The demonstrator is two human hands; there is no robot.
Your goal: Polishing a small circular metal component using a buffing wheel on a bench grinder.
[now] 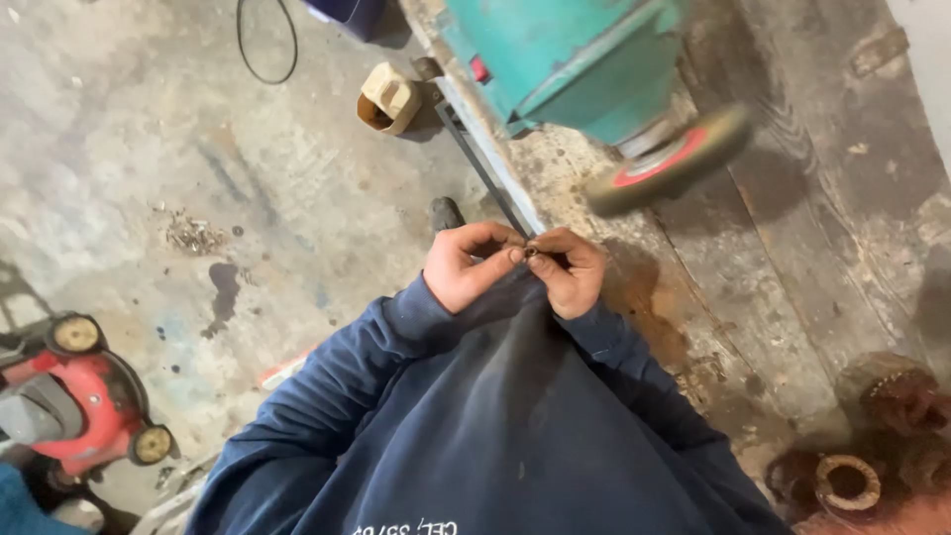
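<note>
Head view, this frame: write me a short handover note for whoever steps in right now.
Left hand: closed, fingertips pinching a small dark part, too small to identify.
Right hand: closed, fingertips on the same part from the other side.
Both hands are held together in front of the chest, above the edge of the worn wooden bench.
Nearby: green bench grinder with its wheel just beyond the hands; rusty ring-shaped parts on the bench; red mower on the floor.
Done and left: cannot be judged from this frame.

Two hands (471,266) (573,269), one small ring-shaped part (531,253), one grinding wheel (669,160), one red mower (69,396), two rusty rings (847,481) (897,391).
</note>
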